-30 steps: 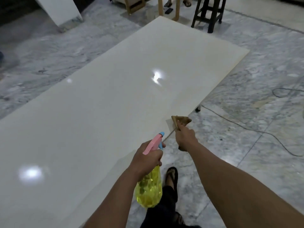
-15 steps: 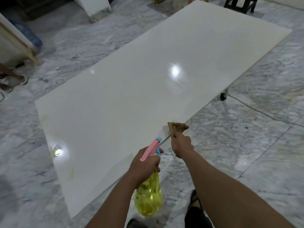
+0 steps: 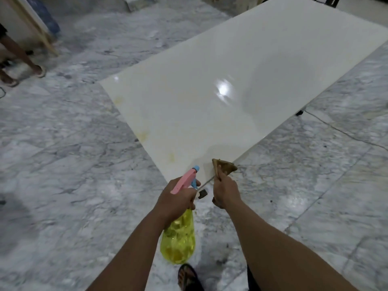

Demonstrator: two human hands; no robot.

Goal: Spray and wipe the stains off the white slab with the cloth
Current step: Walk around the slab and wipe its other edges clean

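Observation:
A long glossy white slab point(image 3: 241, 80) stretches from its near corner up to the far right. Faint yellow stains point(image 3: 142, 134) show along its near-left edge, another stain point(image 3: 171, 157) close to the corner. My left hand point(image 3: 178, 198) grips a yellow spray bottle point(image 3: 178, 242) with a pink and blue trigger head point(image 3: 186, 178), nozzle pointing at the slab's near corner. My right hand point(image 3: 225, 189) holds a brown cloth point(image 3: 223, 166) bunched up at the slab's near corner.
Grey marbled floor point(image 3: 73, 185) surrounds the slab. Another person's legs and sandals point(image 3: 23, 59) stand at the far left by a wooden frame point(image 3: 39, 32). A cable point(image 3: 344, 131) runs over the floor on the right near a caster point(image 3: 299, 112). My sandalled foot point(image 3: 186, 276) is below.
The view has swung left along the slab, bringing its near-left end, stains and corner into sight. Both hands keep their hold on bottle and cloth.

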